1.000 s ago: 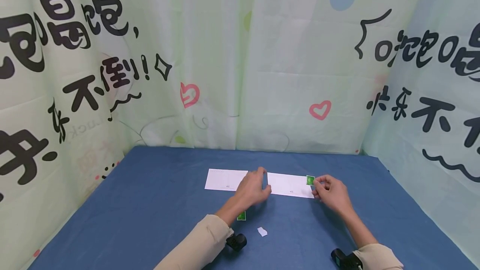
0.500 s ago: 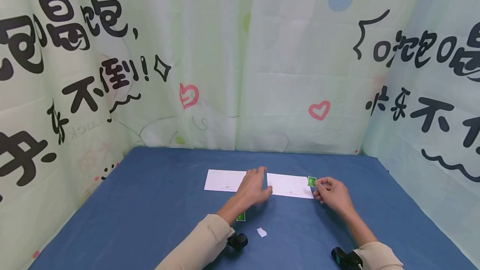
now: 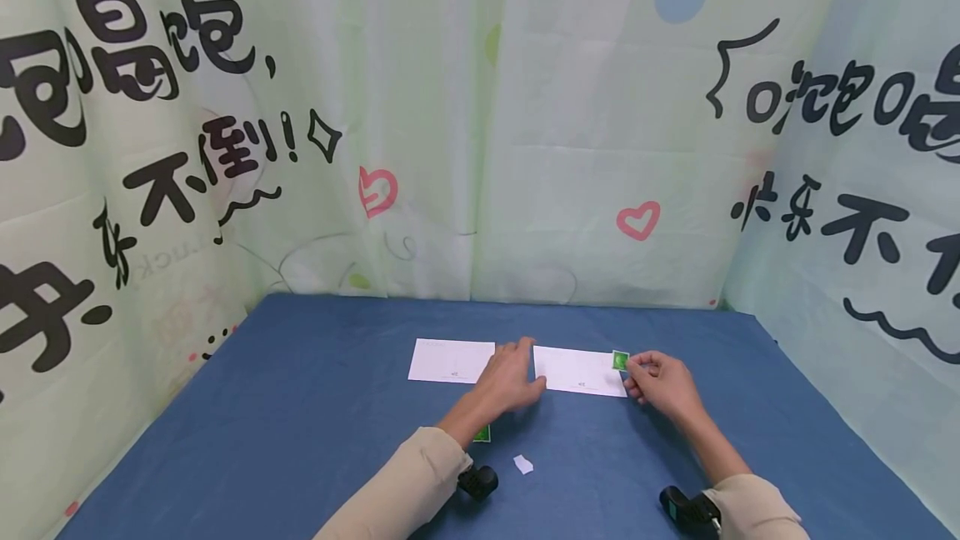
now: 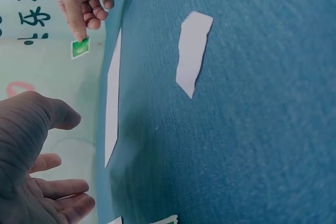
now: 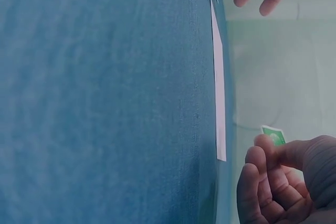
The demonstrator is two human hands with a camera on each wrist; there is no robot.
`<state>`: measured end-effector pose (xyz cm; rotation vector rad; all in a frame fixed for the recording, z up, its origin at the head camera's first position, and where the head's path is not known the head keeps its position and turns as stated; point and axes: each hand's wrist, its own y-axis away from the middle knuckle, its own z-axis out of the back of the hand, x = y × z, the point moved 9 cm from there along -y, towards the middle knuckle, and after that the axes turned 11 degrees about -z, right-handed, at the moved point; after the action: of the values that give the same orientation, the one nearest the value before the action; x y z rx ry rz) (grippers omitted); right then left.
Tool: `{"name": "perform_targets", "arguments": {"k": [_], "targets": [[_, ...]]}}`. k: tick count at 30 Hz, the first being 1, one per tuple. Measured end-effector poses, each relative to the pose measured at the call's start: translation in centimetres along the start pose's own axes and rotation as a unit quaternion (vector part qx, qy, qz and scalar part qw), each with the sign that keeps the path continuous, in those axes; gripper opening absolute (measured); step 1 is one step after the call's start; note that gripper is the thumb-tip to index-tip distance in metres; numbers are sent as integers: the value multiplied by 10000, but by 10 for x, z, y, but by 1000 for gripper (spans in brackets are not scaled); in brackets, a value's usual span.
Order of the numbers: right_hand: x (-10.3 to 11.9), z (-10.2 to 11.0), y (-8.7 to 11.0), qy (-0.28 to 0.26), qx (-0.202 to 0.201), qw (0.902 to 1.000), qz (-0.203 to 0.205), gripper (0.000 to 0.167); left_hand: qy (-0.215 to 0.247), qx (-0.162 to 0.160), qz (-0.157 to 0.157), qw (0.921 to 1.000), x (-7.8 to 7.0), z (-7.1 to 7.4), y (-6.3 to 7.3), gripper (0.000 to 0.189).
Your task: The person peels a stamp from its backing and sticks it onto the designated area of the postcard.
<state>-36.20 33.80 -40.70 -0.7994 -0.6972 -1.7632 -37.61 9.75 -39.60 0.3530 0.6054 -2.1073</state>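
Note:
Between thumb and forefinger, my right hand (image 3: pixel 663 383) pinches a small green postage stamp (image 3: pixel 620 360) with a white border. The stamp is held up over the top right corner of the right-hand white envelope (image 3: pixel 577 371); the right wrist view shows it raised off the table. My left hand (image 3: pixel 508 377) hovers with spread, relaxed fingers over the gap between the two envelopes, holding nothing. The left-hand white envelope (image 3: pixel 450 360) lies flat, its right end partly behind that hand. A second green stamp (image 3: pixel 482 433) lies on the cloth, partly covered by my left forearm.
A torn scrap of white paper (image 3: pixel 523 464) lies on the blue tablecloth (image 3: pixel 322 415) nearer to me. Printed curtains (image 3: pixel 480 148) close off the back and both sides of the table. Each wrist carries a black camera (image 3: pixel 478 482).
The stamp in my right hand has shifted slightly right, then back left over the envelope's corner. My left hand has stayed almost in place.

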Motion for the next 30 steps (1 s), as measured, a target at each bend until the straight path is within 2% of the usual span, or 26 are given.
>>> {"name": "perform_targets", "arguments": {"k": [15, 30], "targets": [[0, -3, -1, 137, 153, 9998, -63, 28, 7, 291, 147, 9995, 8, -11, -5, 62], [1, -4, -4, 107, 270, 9996, -52, 28, 12, 639, 135, 9979, 9, -18, -7, 61]]}}
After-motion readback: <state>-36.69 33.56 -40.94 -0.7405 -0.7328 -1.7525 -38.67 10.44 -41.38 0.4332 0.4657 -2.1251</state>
